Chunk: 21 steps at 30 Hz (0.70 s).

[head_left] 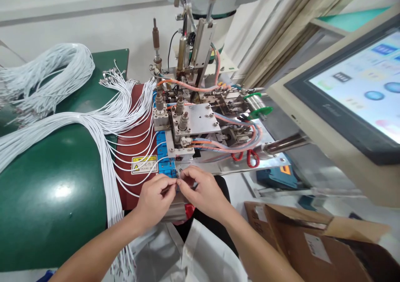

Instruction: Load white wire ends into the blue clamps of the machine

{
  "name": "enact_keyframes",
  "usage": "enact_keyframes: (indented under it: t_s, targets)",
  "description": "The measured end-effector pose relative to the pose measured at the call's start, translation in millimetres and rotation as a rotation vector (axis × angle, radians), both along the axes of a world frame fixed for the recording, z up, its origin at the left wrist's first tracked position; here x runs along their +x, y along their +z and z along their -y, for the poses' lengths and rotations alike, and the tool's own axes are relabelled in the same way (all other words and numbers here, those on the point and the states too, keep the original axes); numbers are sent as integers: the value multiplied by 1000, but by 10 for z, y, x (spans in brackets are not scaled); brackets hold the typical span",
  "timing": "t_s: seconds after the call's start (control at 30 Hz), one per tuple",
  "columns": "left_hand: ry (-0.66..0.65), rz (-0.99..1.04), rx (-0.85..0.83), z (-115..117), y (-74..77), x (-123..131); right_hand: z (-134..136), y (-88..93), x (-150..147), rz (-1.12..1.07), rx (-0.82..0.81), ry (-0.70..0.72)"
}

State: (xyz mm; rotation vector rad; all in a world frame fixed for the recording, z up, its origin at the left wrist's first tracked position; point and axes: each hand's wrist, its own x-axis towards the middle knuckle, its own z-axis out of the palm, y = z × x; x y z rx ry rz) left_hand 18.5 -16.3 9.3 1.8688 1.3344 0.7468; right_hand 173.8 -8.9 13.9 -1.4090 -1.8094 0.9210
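Observation:
My left hand (157, 197) is closed in a pinch at the front end of the row of blue fixtures (162, 152). A white cable (127, 188) runs from the bundle into its fingers. My right hand (202, 190) pinches at the same spot, fingertips meeting those of the left; the tiny piece between them is hidden. Several other white cables (137, 142) lead across a red-brown plate (129, 140) into the blue fixtures. Just behind my hands stands a metal machine (200, 119) with cylinders, tubes and a solder-like wire spool (253, 104).
A thick white cable bundle (46, 125) lies over the green table (56, 186), with another looped bundle (68, 61) behind. A warning label (144, 165) is on the plate. A touchscreen (359, 81) juts in at right, above a cardboard box (300, 236).

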Motion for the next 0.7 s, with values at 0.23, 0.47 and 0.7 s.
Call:
enact_keyframes:
  t_s: [0.23,0.47,0.7]
  targets:
    - [-124,-15,-145,-77,74,-47,-37,1,52,22,6,146]
    - [222,260,-346,0,1,33,116,-225,-252,-524,-233,-306]
    - [213,172,-300,-25,-27,0,94,-210,-157,-474,-265,-294]
